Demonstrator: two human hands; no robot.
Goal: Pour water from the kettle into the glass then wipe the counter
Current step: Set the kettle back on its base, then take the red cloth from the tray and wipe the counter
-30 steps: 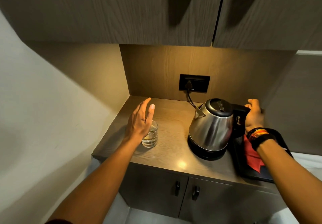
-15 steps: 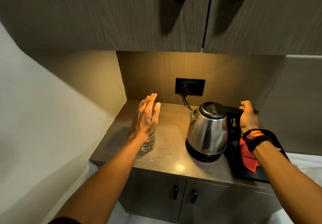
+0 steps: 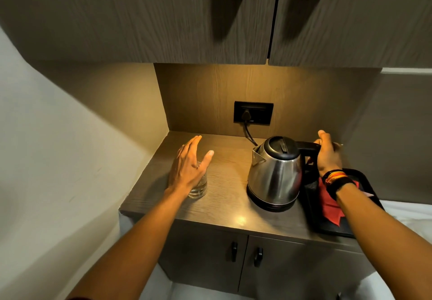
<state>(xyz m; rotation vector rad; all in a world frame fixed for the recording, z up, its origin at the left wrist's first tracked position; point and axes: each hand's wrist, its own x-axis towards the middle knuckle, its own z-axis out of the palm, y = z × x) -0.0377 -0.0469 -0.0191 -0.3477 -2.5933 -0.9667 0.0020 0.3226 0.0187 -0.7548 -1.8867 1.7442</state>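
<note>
A steel kettle [image 3: 275, 176] with a black lid stands on its black base on the wooden counter [image 3: 229, 206]. My right hand [image 3: 327, 157] curls around the back of the kettle's black handle, thumb pointing up. A clear glass [image 3: 199, 187] holding a little water stands at the counter's left side. My left hand [image 3: 189, 169] hovers just above and in front of it, fingers straight and thumb spread, hiding most of the glass. A red cloth [image 3: 329, 202] lies on a black tray [image 3: 360, 174] at the right, partly under my right forearm.
The kettle's cord runs to a black wall socket [image 3: 253, 116] behind it. Upper cabinets [image 3: 163, 19] with black handles hang low over the counter. A white wall closes the left side. Two cabinet doors with black knobs [image 3: 233, 251] sit below the counter.
My left hand has sunk a little over the glass and its thumb has spread out. My right hand has settled around the kettle handle. The kettle has stayed on its base.
</note>
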